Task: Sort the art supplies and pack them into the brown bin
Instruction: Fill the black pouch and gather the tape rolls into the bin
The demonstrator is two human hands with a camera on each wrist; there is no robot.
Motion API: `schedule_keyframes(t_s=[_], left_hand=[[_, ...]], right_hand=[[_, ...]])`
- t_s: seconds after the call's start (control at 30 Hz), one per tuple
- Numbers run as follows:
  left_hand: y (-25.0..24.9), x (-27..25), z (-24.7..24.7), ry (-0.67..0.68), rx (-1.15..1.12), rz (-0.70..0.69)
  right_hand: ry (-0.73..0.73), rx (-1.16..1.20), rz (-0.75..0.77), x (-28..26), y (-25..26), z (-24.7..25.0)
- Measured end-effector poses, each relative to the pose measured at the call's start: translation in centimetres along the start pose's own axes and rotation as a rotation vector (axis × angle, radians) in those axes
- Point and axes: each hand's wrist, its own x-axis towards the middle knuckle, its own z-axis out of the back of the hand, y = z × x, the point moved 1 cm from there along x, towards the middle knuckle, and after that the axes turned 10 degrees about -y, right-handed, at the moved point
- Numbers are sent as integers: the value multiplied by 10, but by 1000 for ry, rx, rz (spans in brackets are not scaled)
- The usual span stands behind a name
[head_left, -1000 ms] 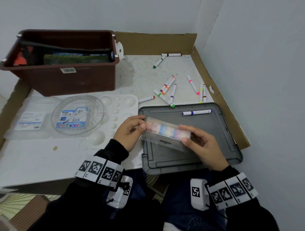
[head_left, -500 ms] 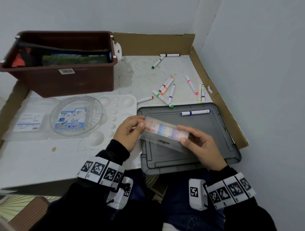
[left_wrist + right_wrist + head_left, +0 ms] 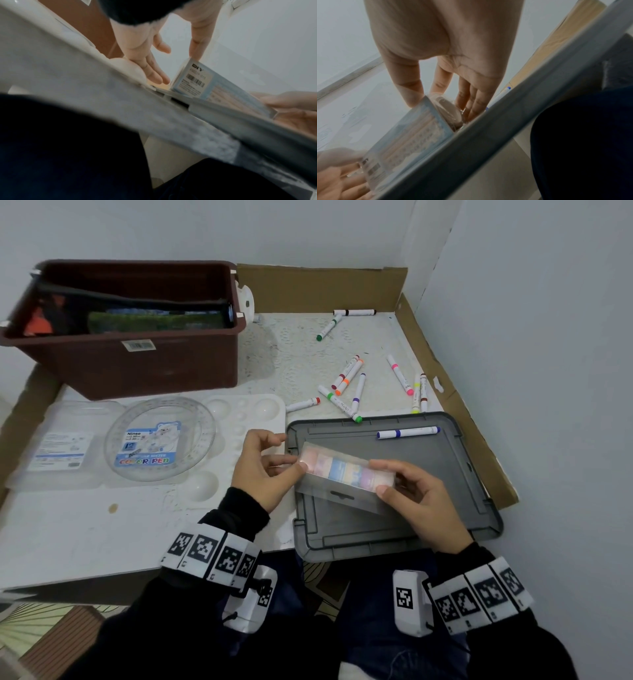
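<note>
A clear packet of pastel tape rolls [image 3: 346,474] hangs tilted just above the grey lid [image 3: 452,460]. My left hand [image 3: 291,463] pinches its left end between thumb and lower fingers, index finger lifted. My right hand [image 3: 383,477] grips the right end, thumb on the near side. The left wrist view shows the packet's barcode label [image 3: 197,81] under my thumb. In the right wrist view the packet [image 3: 412,135] sits between my right hand's fingers [image 3: 471,102] and thumb. The brown bin [image 3: 137,364] stands at the back left, with dark flat items inside.
Several loose markers [image 3: 356,392] lie on the mat behind the lid, and a blue one [image 3: 407,433] lies on the lid. A white palette [image 3: 246,412], a round clear pen case [image 3: 161,440] and clear packaging [image 3: 61,450] sit left. Cardboard walls [image 3: 322,289] edge the back and right.
My left index finger has lifted off the packet's end and the hand has loosened. The packet stays between both hands over the lid, about where it was.
</note>
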Motion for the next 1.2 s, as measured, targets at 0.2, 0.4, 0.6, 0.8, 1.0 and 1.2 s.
schedule_keyframes(t_s=[0.2, 0.4, 0.6, 0.8, 1.0, 1.2], left_hand=[[-5, -1, -2, 163, 100, -63], [-9, -2, -2, 212, 51, -49], [-12, -3, 3, 259, 37, -29], [-3, -3, -4, 135, 383, -80], [-13, -8, -2, 170, 298, -69], [-37, -7, 5, 142, 105, -85]], right_hand=[[-6, -37, -3, 0, 1, 0], [-20, -69, 31, 0, 5, -1], [-98, -263, -19, 1, 0, 4], [-100, -480, -44, 0, -1, 8], [-8, -342, -46, -6, 6, 7], [76, -105, -123, -6, 27, -2]])
